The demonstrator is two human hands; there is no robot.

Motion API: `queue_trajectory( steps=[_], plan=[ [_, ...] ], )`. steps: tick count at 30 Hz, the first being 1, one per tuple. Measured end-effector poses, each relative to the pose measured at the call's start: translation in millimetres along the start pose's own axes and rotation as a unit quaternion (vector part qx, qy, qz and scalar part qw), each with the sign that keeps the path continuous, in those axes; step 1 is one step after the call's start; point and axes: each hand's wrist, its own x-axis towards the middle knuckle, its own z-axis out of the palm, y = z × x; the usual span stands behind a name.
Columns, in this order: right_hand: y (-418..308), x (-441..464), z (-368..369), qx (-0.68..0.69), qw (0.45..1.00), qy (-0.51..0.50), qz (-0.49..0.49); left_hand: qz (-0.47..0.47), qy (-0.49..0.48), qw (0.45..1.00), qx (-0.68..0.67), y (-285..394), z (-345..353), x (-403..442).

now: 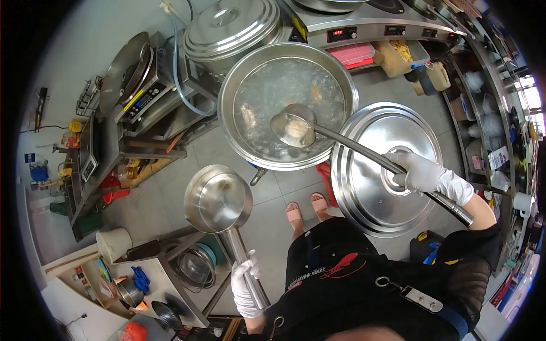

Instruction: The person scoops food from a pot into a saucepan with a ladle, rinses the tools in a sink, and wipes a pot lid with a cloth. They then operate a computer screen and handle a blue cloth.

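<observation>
In the head view, the work looks partway along: a pale lump of food (pixel 296 130) sits in the bowl of a long-handled ladle (pixel 364 152) inside the rim of a large stockpot (pixel 226 108), while other pieces show elsewhere in the cloudy liquid (pixel 273 85), a whitish piece (pixel 248 115) near the left wall and a brownish piece (pixel 317 94) toward the far right. Whether the ladle's bowl touches the liquid or hangs just above it, I cannot tell. The gloved right hand (pixel 420 173) is wrapped around the ladle's handle, above the broad steel lid (pixel 378 190). That lid is already off, lying to the right of the stockpot and partly overlapped by the handle. The gloved left hand (pixel 244 287) grips the handle of a deep steel saucepan (pixel 218 199), which is held over the floor, nearer the person and apart from the stockpot. Bare metal shows inside the saucepan, with no food visible there, so nothing appears to have been transferred into it; the ladled lump and at least two pieces remain within the stockpot's rim.
</observation>
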Motion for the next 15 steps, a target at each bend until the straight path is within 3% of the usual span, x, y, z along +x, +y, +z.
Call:
queue_trajectory(
  steps=[5,7,14,15],
  plan=[
    [9.5,6.7,6.3,-0.029,0.999,-0.019,-0.006,0.001,0.001,1.000,0.016,0.5,-0.1,0.4],
    [37.3,21.0,17.8,-0.089,0.968,0.069,-0.224,0.002,0.003,1.000,0.015,0.9,2.5,-0.3],
    [-2.0,11.3,12.1,-0.069,0.989,-0.001,-0.129,0.002,0.008,1.000,-0.005,-3.3,-2.7,1.1],
    [-9.3,11.9,9.3,-0.046,0.997,-0.031,-0.058,0.003,0.009,1.000,-0.005,-3.5,-2.9,0.8]
  ],
)
